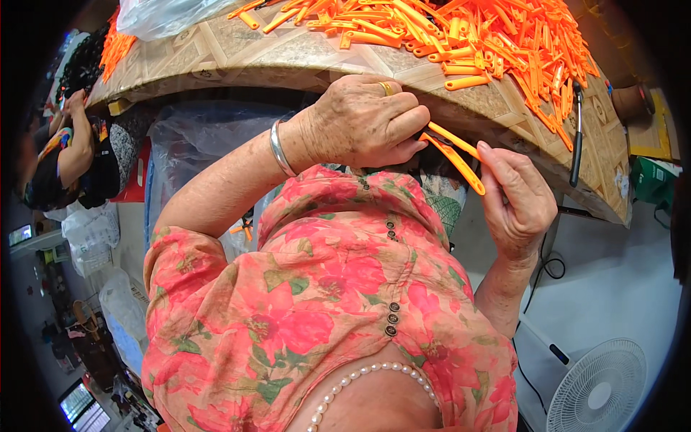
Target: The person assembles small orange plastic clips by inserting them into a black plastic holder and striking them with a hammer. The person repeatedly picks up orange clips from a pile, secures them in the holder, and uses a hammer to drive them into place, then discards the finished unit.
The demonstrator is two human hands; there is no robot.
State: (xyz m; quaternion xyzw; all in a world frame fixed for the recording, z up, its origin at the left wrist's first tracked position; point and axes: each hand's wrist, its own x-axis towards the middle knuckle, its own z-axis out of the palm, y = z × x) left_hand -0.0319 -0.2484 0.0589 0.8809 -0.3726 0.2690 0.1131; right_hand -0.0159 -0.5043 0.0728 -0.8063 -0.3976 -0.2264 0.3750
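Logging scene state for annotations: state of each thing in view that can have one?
Two slim orange plastic strips: spread in a narrow V, left ends hidden in grip
Left hand: closed around those ends
Right hand: fingertips at upper strip's right end
Heap of orange plastic pieces: loosely piled, unheld
Slim black-handled tool: lying down, unheld
Translucent plastic bag: crumpled
Round white fan: cannot tell whether running

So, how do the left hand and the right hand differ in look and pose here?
The left hand has a ring and a silver bracelet at its wrist; the right hand shows neither. The left hand is curled like a fist, while the right hand is more open, fingers extended. Both are at the orange pieces, at opposite ends.
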